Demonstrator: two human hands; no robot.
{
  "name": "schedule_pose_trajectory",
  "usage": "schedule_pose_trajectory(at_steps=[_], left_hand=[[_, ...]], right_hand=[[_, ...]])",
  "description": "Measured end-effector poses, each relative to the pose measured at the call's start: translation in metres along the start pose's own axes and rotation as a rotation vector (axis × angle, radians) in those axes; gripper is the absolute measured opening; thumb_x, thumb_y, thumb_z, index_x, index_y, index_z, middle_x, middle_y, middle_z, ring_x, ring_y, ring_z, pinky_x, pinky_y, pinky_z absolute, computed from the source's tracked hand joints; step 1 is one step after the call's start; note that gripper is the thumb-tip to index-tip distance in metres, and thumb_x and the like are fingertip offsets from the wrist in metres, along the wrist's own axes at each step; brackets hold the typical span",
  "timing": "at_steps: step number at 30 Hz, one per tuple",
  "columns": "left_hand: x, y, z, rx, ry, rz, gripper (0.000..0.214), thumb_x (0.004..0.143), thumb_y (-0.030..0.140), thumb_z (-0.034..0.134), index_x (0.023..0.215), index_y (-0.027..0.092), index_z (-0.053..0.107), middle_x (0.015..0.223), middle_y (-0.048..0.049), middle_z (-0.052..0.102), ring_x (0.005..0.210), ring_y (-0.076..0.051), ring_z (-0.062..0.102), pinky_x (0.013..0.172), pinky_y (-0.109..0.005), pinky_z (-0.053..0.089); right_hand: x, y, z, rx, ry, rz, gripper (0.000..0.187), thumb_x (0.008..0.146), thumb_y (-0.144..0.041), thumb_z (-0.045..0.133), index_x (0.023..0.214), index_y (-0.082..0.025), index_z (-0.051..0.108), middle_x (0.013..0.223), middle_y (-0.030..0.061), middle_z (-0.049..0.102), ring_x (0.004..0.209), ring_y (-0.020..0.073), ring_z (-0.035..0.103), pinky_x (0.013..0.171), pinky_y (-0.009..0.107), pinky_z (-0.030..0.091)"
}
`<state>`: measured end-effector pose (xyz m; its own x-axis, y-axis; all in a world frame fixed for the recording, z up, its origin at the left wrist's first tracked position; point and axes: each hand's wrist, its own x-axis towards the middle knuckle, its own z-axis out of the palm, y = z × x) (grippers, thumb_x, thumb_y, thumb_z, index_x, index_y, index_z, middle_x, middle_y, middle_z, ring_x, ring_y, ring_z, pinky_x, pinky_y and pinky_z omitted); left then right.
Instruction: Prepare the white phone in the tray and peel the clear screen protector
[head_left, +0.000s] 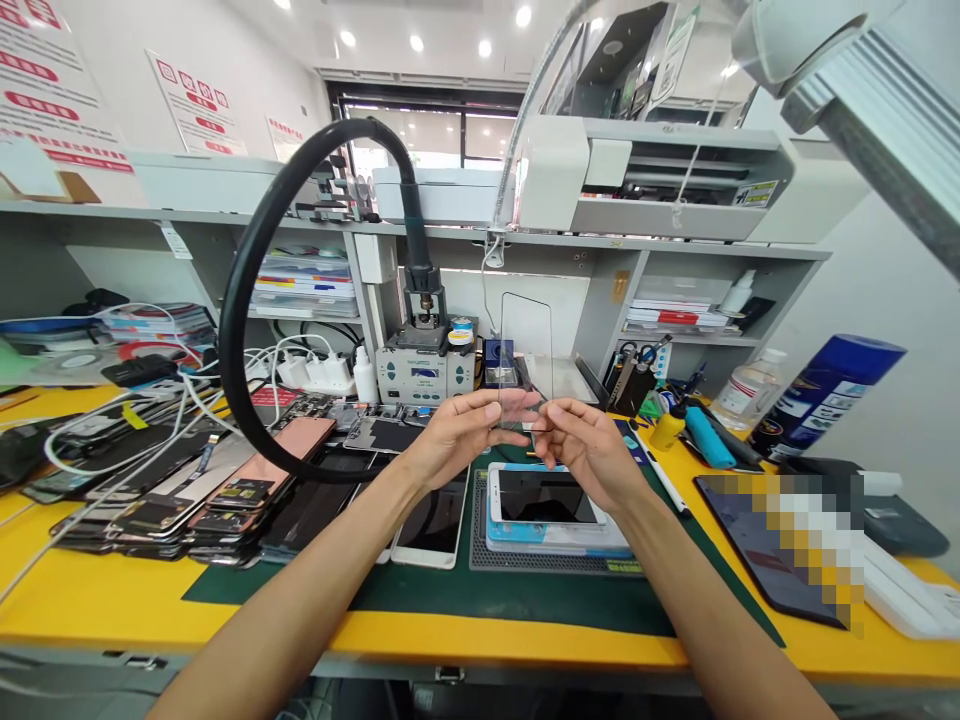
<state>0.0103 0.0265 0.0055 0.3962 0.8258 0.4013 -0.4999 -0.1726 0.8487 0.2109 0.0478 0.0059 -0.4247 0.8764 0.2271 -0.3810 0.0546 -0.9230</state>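
Note:
A clear glass screen protector (526, 345) stands upright above the bench, held at its lower edge by both hands. My left hand (466, 432) pinches its lower left side. My right hand (585, 445) pinches its lower right side. Below the hands a white phone (546, 497) lies face up on a blue-edged holder on a dark work mat (525, 580). A second white phone (433, 525) lies to its left.
A heap of phone screens and back covers (187, 490) fills the left of the yellow bench. A thick black hose (247, 300) loops up from a grey station (426, 372). A blue spray can (825, 395), bottles and tools stand at the right, beside a dark tablet (757, 540).

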Motion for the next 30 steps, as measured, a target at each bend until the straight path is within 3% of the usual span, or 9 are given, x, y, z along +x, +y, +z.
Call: schedule_pose_trajectory(at_steps=[8,15,21,30], left_hand=[[0.0,0.001,-0.002,0.0,-0.047,-0.015,0.036,0.088,0.02,0.067,0.124,0.018,0.07,0.144,-0.017,0.056,0.131,-0.035,0.054,0.096,-0.044,0.053],[0.001,0.0,-0.006,-0.002,0.028,-0.04,0.027,0.093,0.031,0.062,0.108,0.014,0.076,0.132,-0.0186,0.065,0.118,-0.032,0.064,0.094,-0.045,0.053],[0.002,-0.001,-0.008,0.0,0.069,-0.053,0.036,0.094,0.042,0.058,0.097,0.013,0.08,0.116,-0.0168,0.073,0.102,-0.024,0.069,0.087,-0.035,0.054],[0.003,-0.001,-0.014,-0.041,0.038,-0.054,0.052,0.096,0.051,0.049,0.086,0.012,0.081,0.111,-0.0178,0.074,0.096,-0.025,0.067,0.082,-0.036,0.054]], right_hand=[[0.001,0.004,-0.002,-0.024,0.038,-0.012,0.026,0.08,-0.042,0.079,0.085,-0.018,0.07,0.081,0.0036,0.069,0.062,0.014,0.065,0.05,0.024,0.047],[-0.001,0.005,0.002,-0.205,0.057,-0.097,0.028,0.084,-0.045,0.074,0.087,-0.018,0.067,0.079,0.0043,0.068,0.059,0.0145,0.063,0.05,0.026,0.048],[-0.002,0.009,0.001,-0.294,0.034,-0.149,0.026,0.087,-0.044,0.071,0.091,-0.019,0.067,0.079,0.0039,0.068,0.055,0.0139,0.061,0.049,0.027,0.048],[-0.003,0.011,-0.002,-0.387,-0.023,-0.184,0.025,0.091,-0.043,0.067,0.095,-0.018,0.066,0.079,0.0041,0.069,0.054,0.0135,0.06,0.05,0.028,0.05]])
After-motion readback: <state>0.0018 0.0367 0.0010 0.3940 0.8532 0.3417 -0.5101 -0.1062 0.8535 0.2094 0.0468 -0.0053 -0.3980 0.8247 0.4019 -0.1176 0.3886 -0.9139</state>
